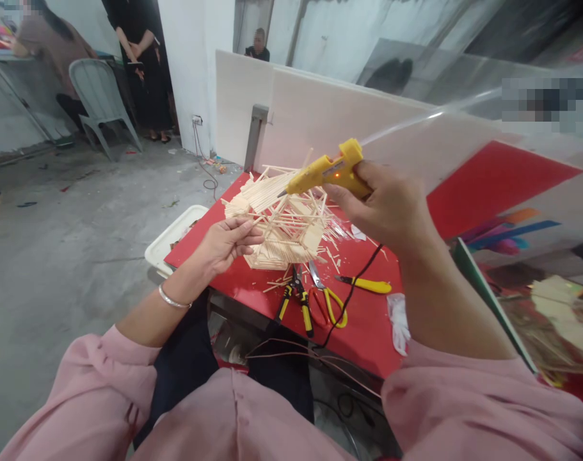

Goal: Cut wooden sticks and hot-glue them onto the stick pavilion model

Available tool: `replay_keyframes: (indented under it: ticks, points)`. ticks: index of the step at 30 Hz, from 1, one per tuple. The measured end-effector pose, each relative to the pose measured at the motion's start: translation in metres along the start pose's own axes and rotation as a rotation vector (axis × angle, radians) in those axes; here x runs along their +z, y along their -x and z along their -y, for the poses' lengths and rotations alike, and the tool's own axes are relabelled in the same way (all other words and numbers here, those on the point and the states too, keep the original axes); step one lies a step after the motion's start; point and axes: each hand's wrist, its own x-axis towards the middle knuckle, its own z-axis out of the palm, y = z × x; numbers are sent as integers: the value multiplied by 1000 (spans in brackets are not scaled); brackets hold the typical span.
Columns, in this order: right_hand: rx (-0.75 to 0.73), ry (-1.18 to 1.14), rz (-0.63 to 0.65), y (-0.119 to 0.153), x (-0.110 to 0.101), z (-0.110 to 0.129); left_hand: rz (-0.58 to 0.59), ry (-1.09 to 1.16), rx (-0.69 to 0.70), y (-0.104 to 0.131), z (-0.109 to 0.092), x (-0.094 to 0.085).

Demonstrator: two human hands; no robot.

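My right hand (391, 202) is closed round the handle of a yellow hot glue gun (320, 171), whose small orange light is on. A long clear glue stick (435, 115) sticks out of its back. The nozzle points down left, over a model built of thin pale wooden sticks (291, 224). At the model's left side, my left hand (231, 243) has thumb and index finger pinched together; what lies between them is too small to make out. The model rests on a red table (368, 320).
Near the front lie black-and-yellow pliers (298, 298), scissors (330, 298), a yellow cutter knife (368, 283) and a white glove (398, 323). The gun's black cord (353, 288) crosses the table. A white tray (157, 246) is left; white boards (329, 118) stand behind. Other people are farther back.
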Motion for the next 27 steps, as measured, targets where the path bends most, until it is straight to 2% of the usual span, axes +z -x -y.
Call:
replay_keyframes:
  ticks: [3, 6, 10, 16, 23, 27]
  points:
    - [-32, 41, -41, -4, -6, 2, 19, -73, -44, -3, 2, 3]
    - [-47, 56, -30, -4, -6, 2, 33, -74, -41, -5, 2, 5]
    - [-43, 91, 26, -1, 1, 0, 37, -65, -56, -4, 2, 6]
    - [46, 206, 74, 2, 6, 4, 61, -42, -35, -5, -1, 8]
    - [49, 222, 7, 6, 19, -2, 40, 0, -21, -9, -3, 4]
    - [64, 238, 44, 4, 26, 1, 27, 18, -25, -11, -1, 2]
